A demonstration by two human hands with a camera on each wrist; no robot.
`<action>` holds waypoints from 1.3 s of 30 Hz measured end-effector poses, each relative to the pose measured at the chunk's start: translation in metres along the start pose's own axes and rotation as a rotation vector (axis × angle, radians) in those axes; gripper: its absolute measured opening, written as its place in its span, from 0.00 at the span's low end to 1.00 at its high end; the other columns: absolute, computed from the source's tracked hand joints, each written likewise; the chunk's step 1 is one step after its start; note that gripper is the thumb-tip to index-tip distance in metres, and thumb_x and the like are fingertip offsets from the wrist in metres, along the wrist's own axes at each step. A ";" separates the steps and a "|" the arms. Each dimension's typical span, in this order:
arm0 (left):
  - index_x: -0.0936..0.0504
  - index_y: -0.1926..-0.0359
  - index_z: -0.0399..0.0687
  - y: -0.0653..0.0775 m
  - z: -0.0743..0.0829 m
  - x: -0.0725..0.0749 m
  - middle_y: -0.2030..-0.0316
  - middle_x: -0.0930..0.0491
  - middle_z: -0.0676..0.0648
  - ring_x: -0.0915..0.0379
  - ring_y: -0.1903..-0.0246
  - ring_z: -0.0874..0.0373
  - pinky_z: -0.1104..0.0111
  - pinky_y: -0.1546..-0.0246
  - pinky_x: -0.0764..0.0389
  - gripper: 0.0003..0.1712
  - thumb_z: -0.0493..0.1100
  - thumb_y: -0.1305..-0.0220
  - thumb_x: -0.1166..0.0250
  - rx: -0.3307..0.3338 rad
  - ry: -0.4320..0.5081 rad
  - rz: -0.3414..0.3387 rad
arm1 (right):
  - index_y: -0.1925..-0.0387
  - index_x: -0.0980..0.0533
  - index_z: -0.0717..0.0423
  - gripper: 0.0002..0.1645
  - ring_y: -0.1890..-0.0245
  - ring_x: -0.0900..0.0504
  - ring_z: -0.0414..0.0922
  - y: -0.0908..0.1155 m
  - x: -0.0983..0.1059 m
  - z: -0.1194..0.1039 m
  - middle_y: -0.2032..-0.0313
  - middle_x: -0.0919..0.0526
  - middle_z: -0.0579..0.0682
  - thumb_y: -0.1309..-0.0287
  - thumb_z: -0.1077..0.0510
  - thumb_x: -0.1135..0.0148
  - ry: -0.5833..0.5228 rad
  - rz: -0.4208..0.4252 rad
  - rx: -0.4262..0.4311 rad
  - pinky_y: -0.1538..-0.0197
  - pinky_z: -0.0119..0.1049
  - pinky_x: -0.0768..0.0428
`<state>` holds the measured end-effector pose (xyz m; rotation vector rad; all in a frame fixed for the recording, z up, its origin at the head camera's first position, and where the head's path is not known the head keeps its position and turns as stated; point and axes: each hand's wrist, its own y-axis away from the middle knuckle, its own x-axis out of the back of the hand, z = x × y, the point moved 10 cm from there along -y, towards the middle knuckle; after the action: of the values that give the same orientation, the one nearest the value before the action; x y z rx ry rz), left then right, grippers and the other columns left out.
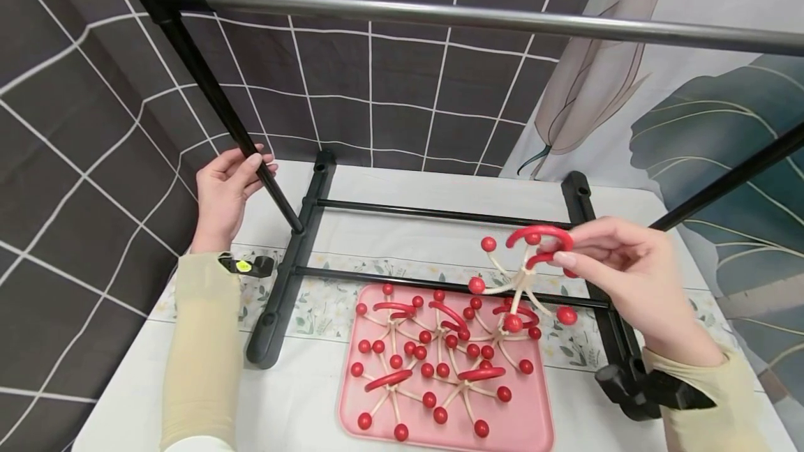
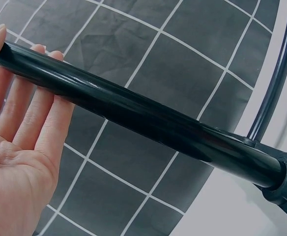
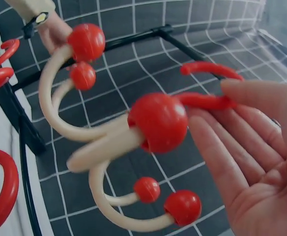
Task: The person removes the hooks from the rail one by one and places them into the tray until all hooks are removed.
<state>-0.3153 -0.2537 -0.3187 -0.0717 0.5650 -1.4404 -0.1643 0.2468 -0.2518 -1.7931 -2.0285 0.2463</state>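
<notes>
In the head view, my left hand (image 1: 220, 197) holds a black upright pole (image 1: 216, 100) of a standing rack. The left wrist view shows the thumb and fingers on either side of that pole (image 2: 133, 113). My right hand (image 1: 647, 281) pinches the red hook of a cream multi-armed hanger (image 1: 523, 279) between thumb and fingers. Red balls tip the hanger's curved arms, and it hangs above the tray's upper right. The right wrist view has one red ball (image 3: 158, 123) large before the palm. More such hangers (image 1: 465, 383) lie in a pink tray (image 1: 530, 417).
A silver crossbar (image 1: 440, 16) spans the rack high above the tray. Two thin black bars (image 1: 433, 212) join its base feet (image 1: 270, 326). Dark grid-patterned cloth (image 1: 402, 89) stands behind and left; a leaf-patterned curtain (image 1: 703, 124) hangs right. White cloth (image 1: 301, 396) covers the table.
</notes>
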 end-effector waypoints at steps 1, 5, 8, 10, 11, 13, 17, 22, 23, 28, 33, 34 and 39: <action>0.22 0.45 0.20 0.000 0.000 0.000 0.59 0.14 0.39 0.12 0.62 0.51 0.63 0.53 0.15 0.21 0.33 0.34 0.31 0.000 0.003 -0.001 | 0.58 0.19 0.72 0.16 0.70 0.12 0.45 0.004 0.002 0.001 0.63 0.11 0.56 0.48 0.83 0.34 -0.011 -0.013 0.002 0.64 0.28 0.14; 0.22 0.46 0.20 0.000 -0.001 0.000 0.60 0.14 0.39 0.12 0.62 0.51 0.63 0.53 0.15 0.21 0.33 0.34 0.30 -0.002 0.010 -0.005 | 0.59 0.19 0.72 0.20 0.68 0.12 0.45 0.017 0.004 0.002 0.62 0.12 0.57 0.53 0.88 0.38 -0.068 -0.091 0.037 0.62 0.29 0.14; 0.20 0.46 0.22 0.000 0.000 0.000 0.60 0.13 0.39 0.12 0.62 0.51 0.63 0.53 0.15 0.19 0.32 0.34 0.31 0.000 0.007 -0.002 | 0.59 0.19 0.72 0.23 0.66 0.11 0.46 0.028 0.002 0.004 0.62 0.13 0.58 0.55 0.91 0.39 -0.091 -0.157 0.041 0.60 0.32 0.14; 0.19 0.47 0.23 0.000 0.000 0.000 0.60 0.13 0.39 0.12 0.62 0.51 0.63 0.52 0.15 0.18 0.32 0.33 0.32 0.002 0.004 0.000 | 0.58 0.18 0.70 0.25 0.65 0.11 0.47 0.036 0.001 0.008 0.62 0.14 0.58 0.55 0.91 0.40 -0.089 -0.197 0.020 0.61 0.33 0.13; 0.19 0.47 0.23 0.000 0.000 0.000 0.60 0.13 0.39 0.12 0.62 0.51 0.63 0.52 0.15 0.17 0.32 0.33 0.32 0.003 0.003 0.003 | 0.58 0.18 0.70 0.25 0.66 0.11 0.47 0.040 0.000 0.011 0.62 0.13 0.58 0.55 0.91 0.40 -0.090 -0.218 0.011 0.62 0.34 0.13; 0.20 0.47 0.22 0.000 0.000 0.000 0.60 0.13 0.39 0.12 0.62 0.51 0.63 0.52 0.15 0.18 0.32 0.33 0.32 0.002 0.003 0.007 | 0.58 0.18 0.68 0.26 0.65 0.11 0.47 0.048 -0.001 0.015 0.61 0.13 0.57 0.55 0.90 0.39 -0.088 -0.252 -0.007 0.62 0.34 0.13; 0.22 0.46 0.20 0.001 0.000 0.000 0.59 0.13 0.39 0.12 0.62 0.51 0.63 0.52 0.15 0.19 0.32 0.33 0.32 0.003 0.002 0.010 | 0.58 0.18 0.69 0.26 0.63 0.12 0.48 0.060 0.000 0.017 0.61 0.13 0.61 0.56 0.91 0.39 -0.165 -0.295 0.029 0.64 0.34 0.13; 0.20 0.47 0.22 0.001 0.001 -0.001 0.60 0.13 0.39 0.12 0.62 0.51 0.63 0.52 0.15 0.17 0.32 0.33 0.32 0.004 -0.003 0.010 | 0.57 0.18 0.71 0.25 0.59 0.12 0.49 0.071 0.002 0.011 0.59 0.13 0.62 0.57 0.91 0.38 -0.261 -0.327 0.093 0.63 0.35 0.12; 0.19 0.48 0.24 0.001 0.001 -0.001 0.60 0.13 0.39 0.12 0.62 0.51 0.63 0.52 0.15 0.16 0.31 0.33 0.32 0.004 -0.003 0.011 | 0.56 0.19 0.72 0.25 0.58 0.13 0.49 0.073 0.002 0.009 0.59 0.13 0.62 0.56 0.90 0.37 -0.282 -0.341 0.104 0.61 0.35 0.12; 0.16 0.49 0.28 0.000 0.000 -0.001 0.60 0.13 0.39 0.13 0.62 0.51 0.63 0.52 0.15 0.13 0.31 0.33 0.32 0.006 0.004 0.009 | 0.53 0.21 0.74 0.23 0.54 0.13 0.52 0.080 0.002 0.002 0.55 0.14 0.64 0.50 0.89 0.39 -0.392 -0.434 0.135 0.55 0.37 0.13; 0.17 0.49 0.27 0.000 0.000 0.000 0.60 0.13 0.39 0.13 0.62 0.51 0.63 0.52 0.15 0.14 0.31 0.33 0.32 0.008 0.006 0.011 | 0.53 0.20 0.71 0.27 0.57 0.13 0.53 0.090 0.001 0.012 0.55 0.14 0.64 0.53 0.91 0.41 -0.375 -0.478 0.065 0.58 0.40 0.12; 0.17 0.49 0.27 0.000 0.000 0.000 0.60 0.13 0.39 0.13 0.62 0.51 0.63 0.52 0.15 0.14 0.32 0.33 0.32 0.007 0.004 0.012 | 0.53 0.20 0.70 0.29 0.57 0.13 0.53 0.092 -0.001 0.016 0.55 0.14 0.64 0.54 0.92 0.41 -0.359 -0.484 0.043 0.59 0.40 0.12; 0.21 0.46 0.20 0.000 0.000 -0.001 0.60 0.14 0.39 0.13 0.62 0.51 0.63 0.52 0.15 0.19 0.32 0.33 0.32 0.006 0.005 0.015 | 0.53 0.19 0.67 0.32 0.60 0.12 0.52 0.098 -0.012 0.043 0.56 0.14 0.63 0.55 0.93 0.45 -0.302 -0.521 -0.040 0.67 0.38 0.12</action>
<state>-0.3152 -0.2529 -0.3182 -0.0593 0.5637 -1.4279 -0.0923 0.2558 -0.3317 -1.2390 -2.6424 0.3314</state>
